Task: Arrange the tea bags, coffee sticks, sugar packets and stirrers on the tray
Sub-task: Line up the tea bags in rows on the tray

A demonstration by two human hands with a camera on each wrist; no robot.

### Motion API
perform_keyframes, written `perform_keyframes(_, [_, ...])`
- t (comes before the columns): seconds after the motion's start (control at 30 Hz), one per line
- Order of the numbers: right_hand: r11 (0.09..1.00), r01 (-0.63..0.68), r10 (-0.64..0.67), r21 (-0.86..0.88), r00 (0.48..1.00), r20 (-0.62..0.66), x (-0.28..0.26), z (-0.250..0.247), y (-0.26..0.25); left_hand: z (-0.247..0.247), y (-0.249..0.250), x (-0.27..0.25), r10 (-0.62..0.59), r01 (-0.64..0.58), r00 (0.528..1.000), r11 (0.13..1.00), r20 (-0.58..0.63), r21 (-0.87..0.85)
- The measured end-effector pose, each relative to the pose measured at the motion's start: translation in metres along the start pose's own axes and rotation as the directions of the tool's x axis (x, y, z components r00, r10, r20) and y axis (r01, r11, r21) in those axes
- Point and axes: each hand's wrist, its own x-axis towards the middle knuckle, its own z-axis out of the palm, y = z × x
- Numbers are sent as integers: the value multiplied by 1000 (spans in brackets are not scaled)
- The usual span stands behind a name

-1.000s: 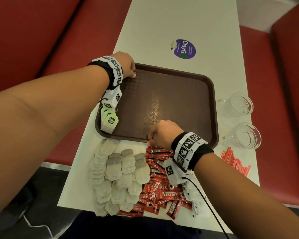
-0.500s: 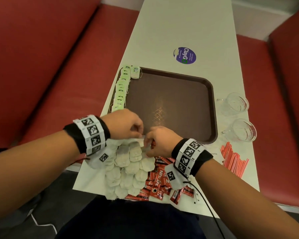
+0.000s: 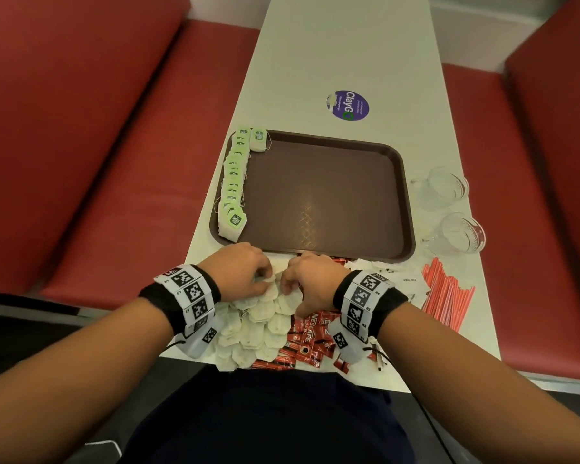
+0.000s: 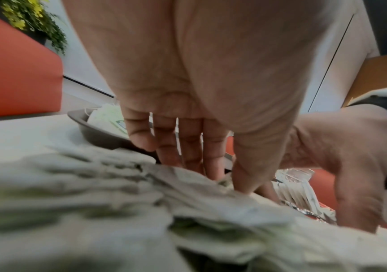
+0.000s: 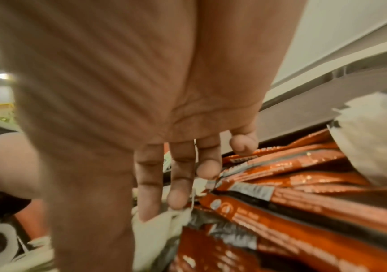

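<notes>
Both hands, left (image 3: pixel 245 275) and right (image 3: pixel 310 279), pinch tea bags (image 3: pixel 265 324) from the heap on the surface beside the tray (image 3: pixel 332 195), probably to extend the row (image 3: pixel 234 182) along its left edge.

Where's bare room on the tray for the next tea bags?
The brown plastic tray is bare right of the green-tagged tea bag row along its left rim. Crowded: the table's near end, under loose white tea bags and red coffee sticks.
</notes>
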Motion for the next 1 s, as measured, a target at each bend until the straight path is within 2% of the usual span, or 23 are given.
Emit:
perform_keyframes(0.2, [996, 15, -7, 86, 996, -89, -3, 3, 2, -6, -6, -3, -53, 44, 996, 993, -75, -110])
perform_keyframes(0.4, [989, 52, -14, 139, 967, -255, 1, 0, 6, -12, -11, -5, -132, 90, 974, 971, -183, -221])
perform_keyframes(0.5, [965, 88, 4, 246, 935, -353, 1, -3, 7, -17, -13, -6, -139, 70, 962, 957, -235, -280])
perform_keyframes(0.67, [874, 89, 148, 477, 888, -436, 0, -14, 10, -32, -12, -5, -113, 28, 952, 958, -286, -284])
perform_keyframes(0.93, [775, 127, 313, 619, 774, -550, 14, -34, 10, -49, -12, 2, -74, -13, 951, 961, -300, -278])
perform_keyframes(1.0, [767, 159, 312, 622, 753, -579, 18, -38, 11, -51, -12, 3, -72, -17, 951, 960, -302, -281])
